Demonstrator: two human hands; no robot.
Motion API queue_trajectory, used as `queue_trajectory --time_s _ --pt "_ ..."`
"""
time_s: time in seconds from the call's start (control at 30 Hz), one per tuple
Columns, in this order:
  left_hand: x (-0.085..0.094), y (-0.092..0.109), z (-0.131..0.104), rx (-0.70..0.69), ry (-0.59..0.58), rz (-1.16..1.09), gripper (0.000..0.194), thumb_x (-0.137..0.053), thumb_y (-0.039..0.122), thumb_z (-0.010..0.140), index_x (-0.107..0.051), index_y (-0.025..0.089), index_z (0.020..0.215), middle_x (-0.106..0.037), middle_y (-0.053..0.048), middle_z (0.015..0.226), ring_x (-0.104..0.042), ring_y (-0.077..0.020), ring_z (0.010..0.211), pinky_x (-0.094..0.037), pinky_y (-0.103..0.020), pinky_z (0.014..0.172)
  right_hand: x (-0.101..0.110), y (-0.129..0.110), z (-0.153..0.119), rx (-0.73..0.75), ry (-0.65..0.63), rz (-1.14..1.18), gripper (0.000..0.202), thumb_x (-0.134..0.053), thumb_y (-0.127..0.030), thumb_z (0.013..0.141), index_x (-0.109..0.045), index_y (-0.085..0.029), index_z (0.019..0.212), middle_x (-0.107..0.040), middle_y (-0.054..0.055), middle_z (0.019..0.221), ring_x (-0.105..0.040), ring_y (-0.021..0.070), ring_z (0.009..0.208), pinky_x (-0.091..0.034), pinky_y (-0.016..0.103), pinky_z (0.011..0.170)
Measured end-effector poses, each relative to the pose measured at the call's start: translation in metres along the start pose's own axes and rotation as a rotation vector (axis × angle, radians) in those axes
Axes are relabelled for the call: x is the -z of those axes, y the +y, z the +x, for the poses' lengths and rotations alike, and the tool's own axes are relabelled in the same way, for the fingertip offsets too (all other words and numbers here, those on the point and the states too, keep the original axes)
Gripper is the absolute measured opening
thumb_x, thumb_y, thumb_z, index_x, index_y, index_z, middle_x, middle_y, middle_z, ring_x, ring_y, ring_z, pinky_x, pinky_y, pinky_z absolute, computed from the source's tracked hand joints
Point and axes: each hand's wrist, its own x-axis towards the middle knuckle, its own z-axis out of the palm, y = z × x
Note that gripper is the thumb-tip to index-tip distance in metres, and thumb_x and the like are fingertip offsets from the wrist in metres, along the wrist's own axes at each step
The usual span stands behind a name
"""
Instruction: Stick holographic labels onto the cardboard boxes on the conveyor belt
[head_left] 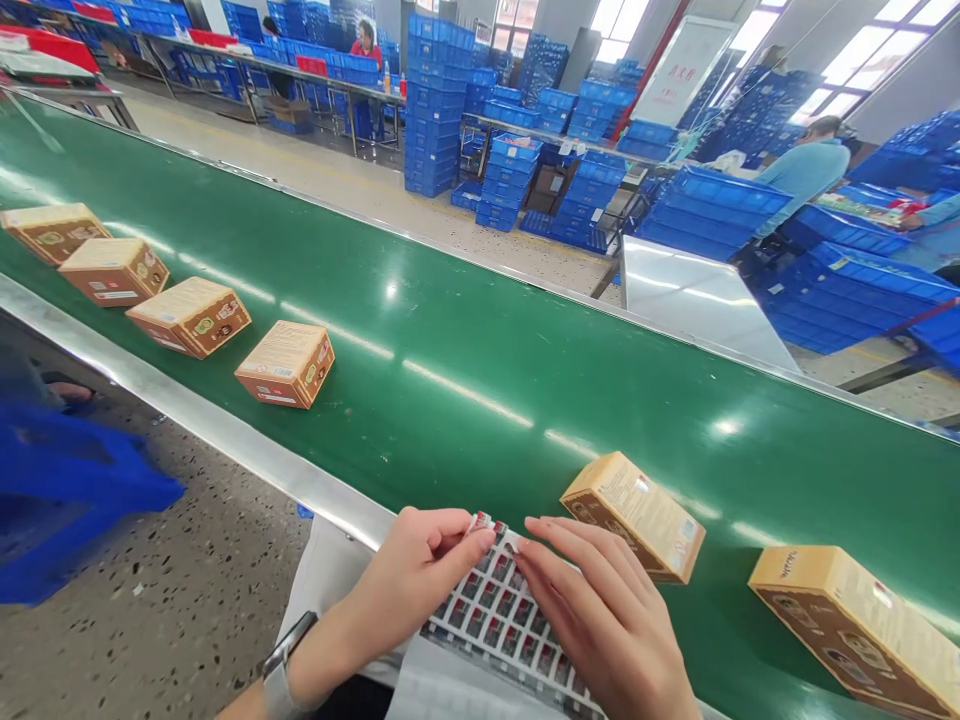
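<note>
A white grid tray [491,610] with rows of small grey-and-red pieces sits at the near edge of the green conveyor belt. My left hand [409,570] is closed at its far left corner, thumb and index finger around a small red-and-grey piece [481,520] there; whether that piece is loose cannot be seen. My right hand [607,610] lies over the tray's right side, its fingers stretched out and the fingertips by the far edge. It hides part of the rows. A grey watch [285,655] is on my left wrist.
Brown-and-cream boxes ride the green belt [450,330]: several at left, including a nearer box [285,365], and two at right, one box [637,515] close to my right hand. A metal rail [300,475] edges the belt. Blue crates [435,110] and people stand beyond.
</note>
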Motion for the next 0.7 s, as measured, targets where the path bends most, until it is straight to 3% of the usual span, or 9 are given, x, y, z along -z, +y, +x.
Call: queue_trajectory --time_s 0.3,0.43,0.53,0.7 --pt "0.004 -0.005 0.000 -0.013 0.074 0.027 0.043 -0.049 0.046 0.095 -0.034 0.022 0.063 -0.027 0.007 0.061 -0.024 -0.0115 0.057 -0.021 -0.024 0.050 0.001 -0.001 -0.010 0.017 0.009 -0.021 0.018 -0.061 -0.004 0.093 -0.072 -0.018 0.095 -0.079 0.012 0.097 -0.075 0.0244 0.090 -0.062 0.037 0.076" --pt "0.008 -0.006 0.000 -0.040 0.095 0.028 0.041 -0.049 0.045 0.095 -0.036 0.021 0.064 -0.029 0.006 0.061 -0.025 -0.0115 0.057 -0.023 -0.023 0.051 0.009 -0.002 -0.024 0.075 -0.028 -0.075 0.032 -0.058 -0.003 0.094 -0.073 -0.022 0.114 -0.079 0.010 0.104 -0.075 0.0265 0.098 -0.062 0.041 0.083" --pt "0.009 -0.004 0.000 -0.045 0.093 0.030 0.041 -0.049 0.046 0.095 -0.037 0.021 0.064 -0.029 0.006 0.061 -0.026 -0.0117 0.058 -0.023 -0.024 0.051 0.013 -0.009 -0.036 0.014 0.002 -0.120 0.043 -0.057 -0.004 0.096 -0.069 -0.030 0.129 -0.080 0.004 0.103 -0.076 0.0250 0.093 -0.063 0.040 0.085" --pt "0.010 -0.003 -0.002 -0.031 0.081 0.046 0.041 -0.048 0.046 0.095 -0.038 0.021 0.065 -0.031 0.006 0.062 -0.027 -0.0117 0.059 -0.024 -0.024 0.052 0.010 -0.017 -0.045 -0.016 0.121 -0.171 0.045 -0.076 -0.012 0.087 -0.072 -0.037 0.124 -0.079 0.000 0.096 -0.075 0.0242 0.084 -0.066 0.036 0.077"
